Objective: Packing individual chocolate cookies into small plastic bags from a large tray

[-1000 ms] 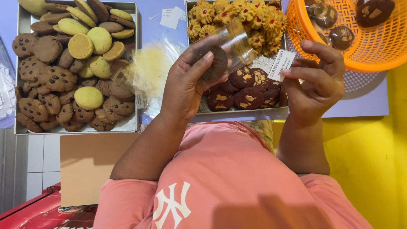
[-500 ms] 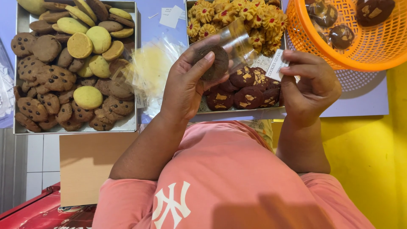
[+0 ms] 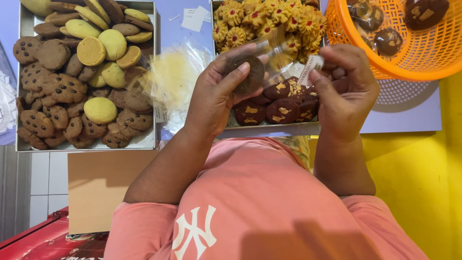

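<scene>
Since a moment ago, our right hand [image 3: 345,91] has been drawing in toward the left, its fingers now curling over the small white label [image 3: 310,69] at the mouth of the clear plastic bag [image 3: 272,53]. We are sitting over two metal trays: the left tray [image 3: 144,140] is carrying chocolate-chip and pale yellow cookies, while the right tray [image 3: 269,126] is carrying flower-shaped and dark cookies. An orange basket [image 3: 385,67] is running off the top-right corner. Our left hand [image 3: 216,94] is gripping a dark round cookie [image 3: 244,73] through the bag, between thumb and fingers, above the right tray. Our right hand is pinching the bag's labelled edge; its fingertips are hiding the seal.
</scene>
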